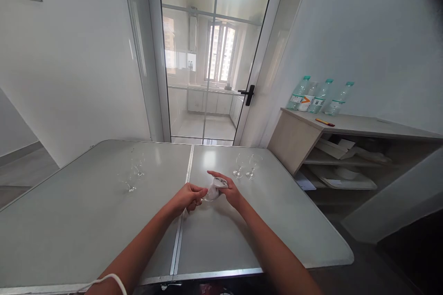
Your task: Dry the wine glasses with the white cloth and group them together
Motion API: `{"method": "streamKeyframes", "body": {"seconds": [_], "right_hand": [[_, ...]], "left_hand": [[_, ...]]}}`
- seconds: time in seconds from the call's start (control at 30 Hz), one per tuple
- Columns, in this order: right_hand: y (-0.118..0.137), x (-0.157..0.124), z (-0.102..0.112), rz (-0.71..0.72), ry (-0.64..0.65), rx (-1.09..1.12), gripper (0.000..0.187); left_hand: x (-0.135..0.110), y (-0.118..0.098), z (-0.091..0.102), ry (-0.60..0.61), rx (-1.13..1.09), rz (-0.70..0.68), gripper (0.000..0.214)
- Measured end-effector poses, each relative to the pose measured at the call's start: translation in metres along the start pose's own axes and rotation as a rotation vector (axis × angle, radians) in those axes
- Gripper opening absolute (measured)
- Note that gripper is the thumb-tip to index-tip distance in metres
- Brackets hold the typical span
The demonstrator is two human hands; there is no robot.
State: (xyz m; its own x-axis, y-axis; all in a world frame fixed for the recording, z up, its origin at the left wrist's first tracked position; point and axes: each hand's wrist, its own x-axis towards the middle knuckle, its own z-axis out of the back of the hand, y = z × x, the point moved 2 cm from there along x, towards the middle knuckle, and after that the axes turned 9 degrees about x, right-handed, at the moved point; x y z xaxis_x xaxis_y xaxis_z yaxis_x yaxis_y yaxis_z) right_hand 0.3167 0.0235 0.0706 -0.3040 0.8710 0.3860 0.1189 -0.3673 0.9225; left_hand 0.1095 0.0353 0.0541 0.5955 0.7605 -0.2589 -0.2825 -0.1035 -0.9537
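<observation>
Above the middle seam of the grey worktop [104,221], both hands meet around a small clear glass [207,197], held just off the surface. The left hand [188,196] has its fingers closed on the glass's near end, seemingly to steady it. The right hand [231,192] grips a white cloth [218,184] folded over the far end. Both forearms reach forward, wrists turned inward. Two stemmed glasses [238,167] stand upright just beyond the right hand; other glasses [130,183] stand well apart on the left.

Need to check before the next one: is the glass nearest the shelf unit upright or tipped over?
Upright: the glass stands on its foot on the table, bowl on top.
</observation>
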Motion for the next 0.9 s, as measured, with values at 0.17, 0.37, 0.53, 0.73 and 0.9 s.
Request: {"method": "streamKeyframes", "body": {"seconds": [0.17, 0.37, 0.53, 0.73, 0.9], "right_hand": [[0.007, -0.009, 0.0, 0.176, 0.339, -0.265, 0.053], [-0.014, 0.002, -0.009, -0.271, -0.128, 0.256, 0.049], [-0.018, 0.004, -0.01, -0.411, -0.268, 0.536, 0.042], [0.004, 0.005, -0.003, -0.176, -0.22, 0.298, 0.024], [0.01, -0.003, -0.003, -0.033, -0.034, 0.012, 0.029]], "left_hand": [[-0.002, 0.01, 0.016, 0.22, -0.194, 0.191, 0.061], [0.005, 0.013, 0.012, -0.351, 0.549, -0.26, 0.049], [0.007, 0.014, -0.006, -0.484, 0.819, -0.359, 0.05], [0.014, 0.01, -0.014, -0.079, -0.054, -0.092, 0.065], [0.01, 0.02, 0.002, 0.201, -0.298, 0.185, 0.058]]}}
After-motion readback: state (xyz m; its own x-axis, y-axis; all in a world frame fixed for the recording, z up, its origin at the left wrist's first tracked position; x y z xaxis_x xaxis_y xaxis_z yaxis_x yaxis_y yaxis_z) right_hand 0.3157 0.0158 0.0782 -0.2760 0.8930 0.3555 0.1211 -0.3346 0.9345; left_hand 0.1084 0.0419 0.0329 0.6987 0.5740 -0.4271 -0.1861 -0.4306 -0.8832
